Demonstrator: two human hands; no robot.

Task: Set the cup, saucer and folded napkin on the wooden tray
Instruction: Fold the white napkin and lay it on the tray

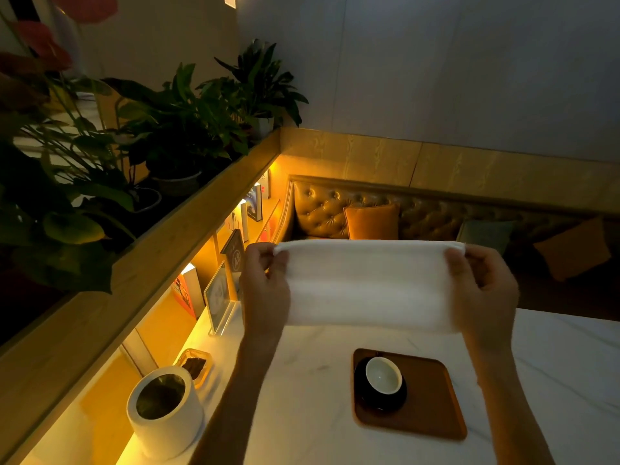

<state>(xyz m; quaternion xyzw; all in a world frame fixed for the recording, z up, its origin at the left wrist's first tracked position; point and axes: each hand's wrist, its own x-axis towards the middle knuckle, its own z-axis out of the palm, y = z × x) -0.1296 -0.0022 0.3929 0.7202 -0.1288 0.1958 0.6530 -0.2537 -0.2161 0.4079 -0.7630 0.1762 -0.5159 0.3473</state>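
Napkin (367, 285): stretched above table (553, 364), left hand (265, 290) and right hand (479, 293) pinching its ends.
Tray (432, 404): cup (383, 375) on saucer (380, 396) at left edge; right half bare.

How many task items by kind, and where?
Cup: 1, on the saucer
Saucer: 1, on the wooden tray
Napkin: 1, stretched between left hand and right hand
Wooden tray: 1
Total: 4
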